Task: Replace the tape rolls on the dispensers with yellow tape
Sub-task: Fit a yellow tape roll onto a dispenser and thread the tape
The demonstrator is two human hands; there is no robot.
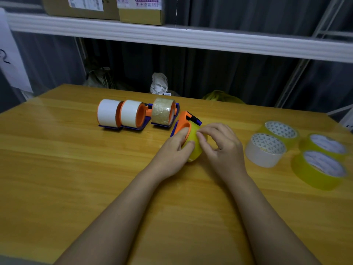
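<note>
An orange and blue tape dispenser [186, 122] lies at the table's middle with a yellow tape roll [194, 148] on its orange hub. My left hand [175, 148] grips the hub and the roll from the left. My right hand [219, 148] pinches the roll's surface with thumb and fingertips. Behind them stand three more dispensers: two carry white rolls [108, 114] [131, 115] and one a brownish clear roll [163, 111]. At the right lie three loose yellow rolls [280, 131] [324, 145] [321, 169] and one white roll [264, 150].
The wooden table [76, 169] spreads bare to the left and in front of my arms. A white shelf rail [172, 38] with cardboard boxes [141, 9] runs above. Bags [159, 83] sit behind the table's far edge.
</note>
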